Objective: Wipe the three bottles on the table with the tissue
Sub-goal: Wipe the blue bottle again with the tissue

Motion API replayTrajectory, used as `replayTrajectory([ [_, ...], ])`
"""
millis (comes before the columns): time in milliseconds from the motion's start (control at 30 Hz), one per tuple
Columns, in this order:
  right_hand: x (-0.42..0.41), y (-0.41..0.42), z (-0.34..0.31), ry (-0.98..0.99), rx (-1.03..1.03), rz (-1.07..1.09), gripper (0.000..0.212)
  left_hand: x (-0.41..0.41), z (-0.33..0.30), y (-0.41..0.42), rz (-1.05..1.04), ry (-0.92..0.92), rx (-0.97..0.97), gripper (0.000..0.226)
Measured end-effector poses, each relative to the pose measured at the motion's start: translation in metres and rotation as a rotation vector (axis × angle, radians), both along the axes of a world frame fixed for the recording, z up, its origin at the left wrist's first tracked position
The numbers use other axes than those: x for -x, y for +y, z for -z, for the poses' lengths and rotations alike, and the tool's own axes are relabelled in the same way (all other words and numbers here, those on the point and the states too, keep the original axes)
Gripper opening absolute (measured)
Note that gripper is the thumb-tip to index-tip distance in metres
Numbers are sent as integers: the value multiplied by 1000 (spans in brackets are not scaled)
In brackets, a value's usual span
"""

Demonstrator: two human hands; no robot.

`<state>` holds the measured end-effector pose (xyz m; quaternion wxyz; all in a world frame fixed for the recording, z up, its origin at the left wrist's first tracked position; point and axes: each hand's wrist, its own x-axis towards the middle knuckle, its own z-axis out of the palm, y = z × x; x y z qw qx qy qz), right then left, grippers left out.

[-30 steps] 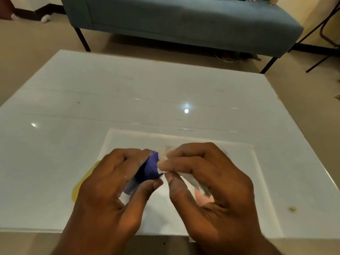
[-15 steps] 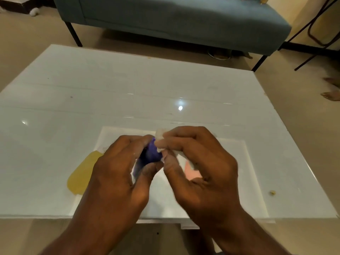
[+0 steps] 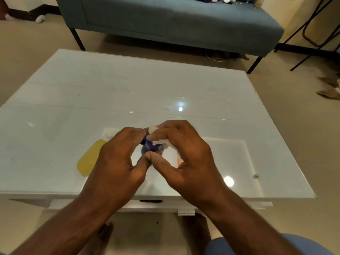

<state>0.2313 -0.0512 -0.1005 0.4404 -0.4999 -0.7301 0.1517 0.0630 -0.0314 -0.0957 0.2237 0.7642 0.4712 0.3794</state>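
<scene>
A glossy white rectangular worktop is set on a beige tiled floor. A grey-blue upholstered sofa on thin black legs is placed beyond it, against cream walls.

A bottle lies on the table, left of both hands.

Above the white table, the left hand gripped a blue bottle while the right hand pressed a tissue against it. A yellow bottle lay on the table beside the left hand. A pink patch under the right hand was perhaps a third bottle.
</scene>
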Motion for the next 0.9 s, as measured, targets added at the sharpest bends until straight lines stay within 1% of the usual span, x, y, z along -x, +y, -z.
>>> replayTrajectory([
  [67,1,3,0,45,28,-2,24,2,2,1,-3,5,19,37],
  [167,1,5,-3,75,52,8,22,7,0,-3,-12,5,105,37],
  [200,0,6,-3,85,54,19,22,9,-1,-7,-58,-8,148,39],
  [233,-2,7,-4,98,58,33,24,11,-2,-13,-133,-65,220,39],
  [267,-3,8,-5,114,64,49,27,10,-3,-22,-247,-190,344,34],
  [300,-4,8,-6,132,71,62,30,8,-5,-35,-365,-422,541,25],
  [333,-5,8,-6,153,74,70,31,2,-3,-47,-453,-666,803,22],
  [367,-6,8,-7,170,75,71,30,-4,2,-60,-499,-820,1098,33],
  [400,-6,8,-7,180,78,66,29,-10,10,-73,-487,-897,1323,50],
  [433,-5,7,-8,186,77,59,27,-14,14,-82,-468,-946,1454,75],
  [467,-4,8,-8,190,74,56,25,-17,22,-82,-498,-991,1521,101],
  [500,-3,8,-7,194,77,53,24,-19,27,-79,-548,-1071,1537,116],
  [533,-3,7,-7,193,84,45,23,-20,33,-74,-604,-1177,1497,116],
  [567,-2,7,-7,192,89,40,22,-21,36,-70,-640,-1283,1445,111],
  [600,-2,6,-7,195,91,35,22,-23,40,-69,-657,-1333,1399,105],
  [700,-3,5,-8,178,101,38,22,-35,56,-71,-731,-1293,1293,89],
  [733,-3,6,-8,175,100,44,22,-39,61,-70,-754,-1308,1275,86],
  [833,-6,5,-9,182,85,62,22,-41,73,-56,-750,-1502,1193,77],
  [900,-7,4,-9,177,81,68,22,-40,84,-49,-758,-1534,1111,75],
])
